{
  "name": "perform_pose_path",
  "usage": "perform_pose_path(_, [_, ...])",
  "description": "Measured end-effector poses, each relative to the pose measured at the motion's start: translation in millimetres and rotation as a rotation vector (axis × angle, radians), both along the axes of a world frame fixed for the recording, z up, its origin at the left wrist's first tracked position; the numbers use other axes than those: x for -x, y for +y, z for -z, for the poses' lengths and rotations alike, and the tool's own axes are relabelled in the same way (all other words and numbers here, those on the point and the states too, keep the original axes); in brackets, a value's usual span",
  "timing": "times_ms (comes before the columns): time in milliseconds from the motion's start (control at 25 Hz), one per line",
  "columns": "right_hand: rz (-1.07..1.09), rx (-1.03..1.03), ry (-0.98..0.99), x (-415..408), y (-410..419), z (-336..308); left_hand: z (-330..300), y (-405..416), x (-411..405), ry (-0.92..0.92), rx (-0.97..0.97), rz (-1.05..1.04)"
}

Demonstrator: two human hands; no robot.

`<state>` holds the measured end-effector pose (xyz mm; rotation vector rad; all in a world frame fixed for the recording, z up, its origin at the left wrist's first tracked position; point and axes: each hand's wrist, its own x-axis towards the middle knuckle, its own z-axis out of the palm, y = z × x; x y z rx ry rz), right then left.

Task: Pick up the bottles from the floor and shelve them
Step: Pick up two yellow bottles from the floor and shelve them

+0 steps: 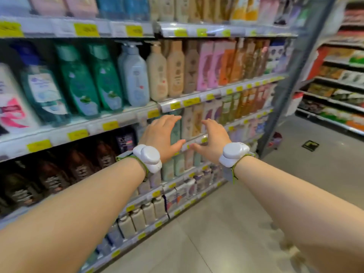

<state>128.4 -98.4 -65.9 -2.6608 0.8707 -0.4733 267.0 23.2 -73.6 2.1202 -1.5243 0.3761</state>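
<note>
Two bare forearms stretch forward, white puck-shaped wrist trackers (148,158) strapped on; left hand (161,137) and right hand (213,140) spread wide, fingers relaxed, holding nothing. No bottle shows on the pale tiled floor (226,223); the plastic bottles (136,75) in view stand upright on the white store shelf (110,123). Best now: look lower, find one, grip its body with fingers wrapped round.

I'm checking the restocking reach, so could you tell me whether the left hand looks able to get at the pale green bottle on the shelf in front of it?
Probably yes: the left hand is open, empty, right before the pale green bottle, nothing between them.
</note>
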Motion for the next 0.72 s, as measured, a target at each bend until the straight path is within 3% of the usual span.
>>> perform_pose_path(360, [0.305,-0.079,0.123,123.9,-79.0,31.6,40.5,-144.5,82.7,0.034,-0.2,0.264])
perform_pose_path(720, [0.653,-0.192,0.166,189.0,-183.0,69.9,63.0,-308.0,138.0,0.0,-0.348,0.561])
